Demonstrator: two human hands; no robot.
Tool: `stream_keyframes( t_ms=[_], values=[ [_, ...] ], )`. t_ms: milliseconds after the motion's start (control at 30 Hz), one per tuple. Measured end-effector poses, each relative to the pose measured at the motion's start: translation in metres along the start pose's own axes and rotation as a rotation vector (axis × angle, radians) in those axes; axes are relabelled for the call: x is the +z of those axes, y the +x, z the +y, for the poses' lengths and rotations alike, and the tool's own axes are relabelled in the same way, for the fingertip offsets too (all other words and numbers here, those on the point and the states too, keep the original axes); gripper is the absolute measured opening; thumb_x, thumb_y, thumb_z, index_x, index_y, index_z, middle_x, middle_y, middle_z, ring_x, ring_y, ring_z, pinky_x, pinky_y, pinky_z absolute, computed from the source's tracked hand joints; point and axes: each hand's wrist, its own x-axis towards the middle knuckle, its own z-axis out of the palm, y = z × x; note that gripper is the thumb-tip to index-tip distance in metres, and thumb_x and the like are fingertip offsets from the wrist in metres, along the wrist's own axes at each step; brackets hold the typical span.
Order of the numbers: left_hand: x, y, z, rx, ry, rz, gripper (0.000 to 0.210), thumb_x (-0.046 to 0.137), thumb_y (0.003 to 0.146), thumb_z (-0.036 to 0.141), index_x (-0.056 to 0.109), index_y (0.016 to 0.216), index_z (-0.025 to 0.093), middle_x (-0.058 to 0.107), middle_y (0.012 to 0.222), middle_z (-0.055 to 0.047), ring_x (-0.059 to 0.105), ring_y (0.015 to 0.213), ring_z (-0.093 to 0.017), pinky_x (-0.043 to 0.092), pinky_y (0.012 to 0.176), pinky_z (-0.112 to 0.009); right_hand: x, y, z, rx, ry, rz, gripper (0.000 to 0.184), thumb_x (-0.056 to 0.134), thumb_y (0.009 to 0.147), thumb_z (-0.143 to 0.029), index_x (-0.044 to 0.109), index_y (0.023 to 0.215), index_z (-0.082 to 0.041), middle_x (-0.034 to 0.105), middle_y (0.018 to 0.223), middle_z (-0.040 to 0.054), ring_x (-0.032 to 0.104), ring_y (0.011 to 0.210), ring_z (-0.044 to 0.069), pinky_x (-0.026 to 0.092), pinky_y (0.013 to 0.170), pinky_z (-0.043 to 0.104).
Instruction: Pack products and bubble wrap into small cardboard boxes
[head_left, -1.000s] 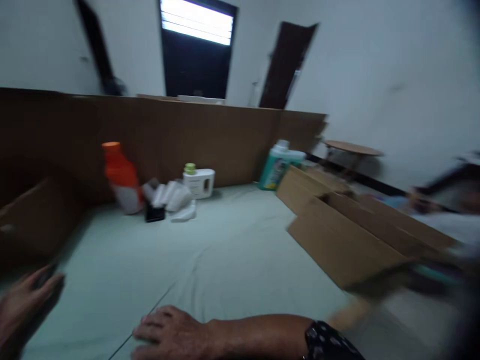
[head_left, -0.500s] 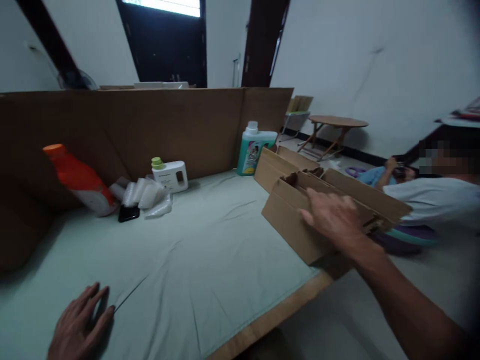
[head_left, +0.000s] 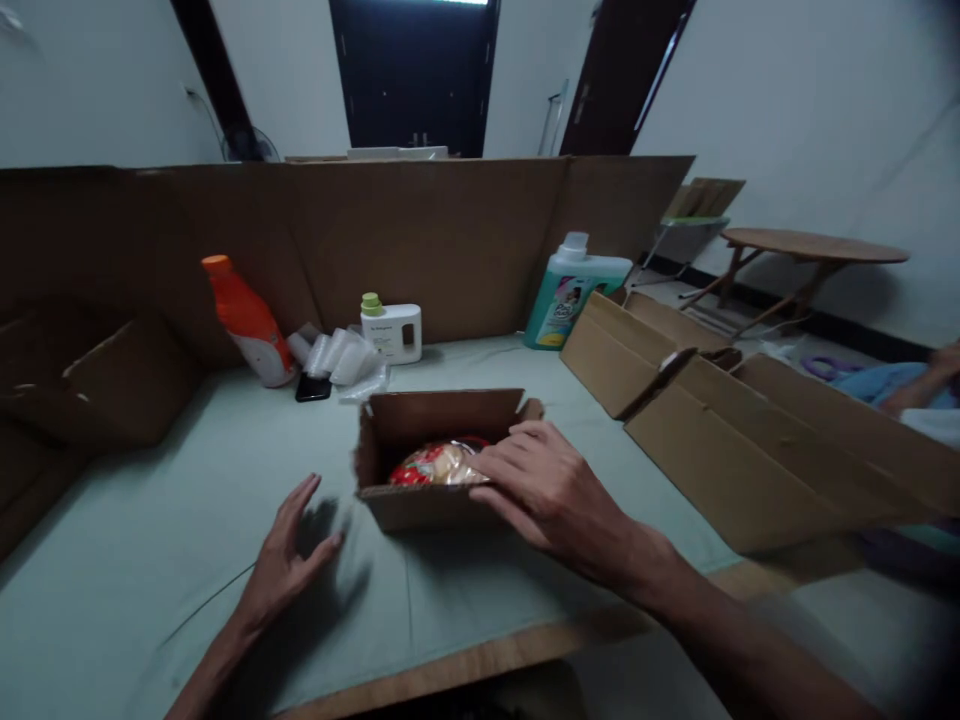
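Right hand (head_left: pixel 544 490) grips the small open box (head_left: pixel 420 450) at twelve o'clock; left hand (head_left: pixel 289 545), fingers spread, hovers beside it.

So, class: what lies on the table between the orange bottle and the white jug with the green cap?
Head view: crumpled clear plastic wrap and a black phone lie between orange bottle and white jug.

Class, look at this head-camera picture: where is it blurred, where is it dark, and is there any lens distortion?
Head view: the left hand is smeared by motion blur, while the right hand on the small open box is sharper. The room is dim, the doorway nearly black, and the corners darken. Wide-angle distortion bends the cardboard wall and tilts the door frames.
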Motion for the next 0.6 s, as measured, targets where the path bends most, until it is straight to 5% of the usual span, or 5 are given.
stream_keyframes(
  t_ms=[133,200,433,600],
  values=[
    [0.002,-0.002,0.016,0.021,-0.052,-0.115,0.069,0.067,0.080,0.054,0.057,0.139,0.020,0.068,0.130,-0.015,0.054,0.138,-0.037,0.046,0.114,-0.055,-0.003,-0.019,0.001,0.180,0.115,0.299,0.022,0.059,0.097,-0.029,0.067,0.117,-0.036,0.078,0.104,0.0039,0.073,0.099,0.025,0.049,0.101,0.049],
    [0.000,-0.008,0.019,-0.010,-0.060,-0.132,0.069,0.067,0.081,0.053,0.056,0.141,0.020,0.070,0.125,-0.015,0.056,0.135,-0.037,0.048,0.112,-0.055,0.009,-0.041,0.015,0.344,0.117,0.317,0.029,0.061,0.095,-0.028,0.066,0.120,-0.041,0.077,0.104,0.0049,0.072,0.099,0.028,0.052,0.097,0.051],
    [0.020,-0.024,0.031,-0.036,-0.094,-0.125,0.060,0.063,0.083,0.039,0.055,0.142,0.025,0.068,0.128,-0.011,0.062,0.125,-0.033,0.054,0.106,-0.049,0.108,-0.091,0.019,0.618,0.396,-0.197,0.043,0.061,0.084,-0.045,0.070,0.122,-0.027,0.075,0.117,0.0092,0.071,0.108,0.033,0.060,0.090,0.049],
    [0.044,0.003,0.035,-0.060,-0.115,0.008,0.039,0.056,0.080,0.028,0.064,0.118,0.024,0.070,0.108,-0.010,0.068,0.101,-0.028,0.061,0.089,-0.044,0.148,-0.067,0.023,0.622,0.421,-0.216,0.049,0.056,0.088,-0.053,0.069,0.124,-0.023,0.074,0.122,0.0132,0.068,0.116,0.037,0.059,0.093,0.052]
  ],
)
